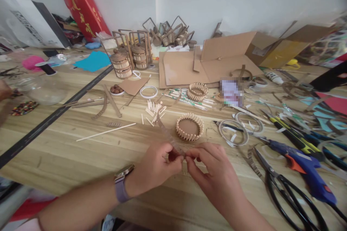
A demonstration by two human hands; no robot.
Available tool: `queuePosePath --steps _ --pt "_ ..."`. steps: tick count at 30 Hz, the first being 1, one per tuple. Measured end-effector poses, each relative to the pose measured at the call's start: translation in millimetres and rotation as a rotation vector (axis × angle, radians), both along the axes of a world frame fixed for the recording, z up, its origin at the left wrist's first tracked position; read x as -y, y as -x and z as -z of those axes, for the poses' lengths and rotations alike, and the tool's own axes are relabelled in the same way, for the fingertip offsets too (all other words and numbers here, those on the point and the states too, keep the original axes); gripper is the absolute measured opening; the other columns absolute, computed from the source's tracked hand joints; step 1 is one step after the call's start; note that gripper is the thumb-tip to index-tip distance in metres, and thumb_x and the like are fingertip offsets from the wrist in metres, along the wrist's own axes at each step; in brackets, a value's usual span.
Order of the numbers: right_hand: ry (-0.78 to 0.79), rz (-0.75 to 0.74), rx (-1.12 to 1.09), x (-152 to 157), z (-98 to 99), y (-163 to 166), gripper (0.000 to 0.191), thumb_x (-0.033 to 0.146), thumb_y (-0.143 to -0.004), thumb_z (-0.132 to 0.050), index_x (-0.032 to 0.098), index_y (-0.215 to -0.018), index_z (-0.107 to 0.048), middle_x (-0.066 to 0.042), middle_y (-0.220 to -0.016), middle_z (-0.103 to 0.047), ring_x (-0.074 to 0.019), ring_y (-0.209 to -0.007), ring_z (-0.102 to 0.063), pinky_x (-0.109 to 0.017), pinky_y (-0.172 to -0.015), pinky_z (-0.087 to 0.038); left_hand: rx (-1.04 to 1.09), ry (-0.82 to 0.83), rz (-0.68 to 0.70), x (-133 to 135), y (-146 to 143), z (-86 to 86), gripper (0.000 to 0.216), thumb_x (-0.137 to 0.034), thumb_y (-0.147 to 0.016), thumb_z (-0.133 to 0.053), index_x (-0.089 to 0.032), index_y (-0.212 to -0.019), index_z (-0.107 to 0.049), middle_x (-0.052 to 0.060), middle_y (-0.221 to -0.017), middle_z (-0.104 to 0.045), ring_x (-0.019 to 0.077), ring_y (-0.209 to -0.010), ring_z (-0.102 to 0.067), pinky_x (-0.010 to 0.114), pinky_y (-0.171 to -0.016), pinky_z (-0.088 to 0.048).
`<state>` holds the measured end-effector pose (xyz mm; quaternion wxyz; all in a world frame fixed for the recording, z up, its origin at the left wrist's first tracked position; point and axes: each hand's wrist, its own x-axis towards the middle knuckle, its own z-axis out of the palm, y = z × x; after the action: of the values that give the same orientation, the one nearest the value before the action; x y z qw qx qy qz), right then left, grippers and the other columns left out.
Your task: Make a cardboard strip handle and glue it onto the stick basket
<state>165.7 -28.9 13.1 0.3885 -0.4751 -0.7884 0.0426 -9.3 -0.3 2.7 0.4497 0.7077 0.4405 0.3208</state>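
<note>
Between my two hands is a narrow brown cardboard strip (168,134), curving up and away toward a small pile of short wooden sticks (155,110). My left hand (164,158) pinches the strip near its close end. Thumb and fingers of my right hand (210,162) are pressed together on that same end, almost touching the left fingertips. Just beyond the hands stands a round cardboard base ringed with upright short sticks (189,127). A second stick ring (197,92) sits farther back on wrapped sticks.
At right lie black-handled scissors (287,191), a blue glue gun (300,166) and tape rolls (233,131). Small lidded baskets (121,65) and cardboard sheets (184,66) stand at the back. A long thin stick (105,132) lies left. Another person's hand (4,90) shows at the left edge.
</note>
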Motion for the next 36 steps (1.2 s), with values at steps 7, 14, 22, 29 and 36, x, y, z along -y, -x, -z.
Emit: queuePosePath --steps 7,14,22,29,36 --pt "0.026 0.001 0.003 -1 -1.7 -1 0.014 0.013 -0.087 -0.055 0.022 -0.079 -0.062 0.000 -0.071 -0.064 -0.0162 -0.068 -0.059 -0.031 -0.065 -0.039 0.042 0.043 0.027 0 0 -3.1 0.014 -0.026 -0.080 -0.058 -0.016 -0.071 -0.060 -0.002 -0.065 -0.061 0.0099 -0.060 -0.052 0.018 -0.055 -0.038" --pt "0.018 0.006 -0.023 0 -6.0 1 0.008 0.019 -0.087 -0.059 0.022 -0.082 -0.065 0.001 -0.071 -0.065 -0.0158 -0.066 -0.060 -0.030 -0.063 -0.041 0.035 0.056 -0.029 0 0 -2.9 0.015 -0.027 -0.080 -0.058 -0.016 -0.072 -0.061 -0.002 -0.066 -0.062 0.0102 -0.060 -0.052 0.018 -0.054 -0.039" --pt "0.000 0.059 0.003 2 -2.6 1 0.018 0.014 -0.083 -0.058 0.022 -0.066 -0.058 0.002 -0.060 -0.058 -0.0147 -0.061 -0.056 -0.029 -0.062 -0.038 0.026 0.042 0.003 2 0 -0.1 0.012 -0.025 -0.080 -0.059 -0.016 -0.072 -0.061 -0.002 -0.067 -0.062 0.0104 -0.063 -0.054 0.019 -0.057 -0.039" --pt "0.065 0.080 -0.052 0 -7.5 3 0.016 0.013 -0.079 -0.055 0.022 -0.066 -0.057 0.004 -0.060 -0.057 -0.0134 -0.059 -0.055 -0.027 -0.060 -0.038 0.123 0.126 0.030 0 1 -0.4 0.014 -0.028 -0.080 -0.058 -0.016 -0.074 -0.058 -0.001 -0.069 -0.058 0.0111 -0.065 -0.051 0.021 -0.058 -0.039" --pt "0.157 0.165 -0.160 -12 -16.4 -15 0.016 0.021 -0.080 -0.052 0.024 -0.065 -0.055 0.003 -0.058 -0.060 -0.0140 -0.055 -0.056 -0.026 -0.054 -0.041 0.377 0.206 -0.054 -9 2 -13.5 0.017 -0.032 -0.076 -0.061 -0.017 -0.073 -0.054 -0.003 -0.064 -0.054 0.0094 -0.058 -0.047 0.020 -0.054 -0.039"
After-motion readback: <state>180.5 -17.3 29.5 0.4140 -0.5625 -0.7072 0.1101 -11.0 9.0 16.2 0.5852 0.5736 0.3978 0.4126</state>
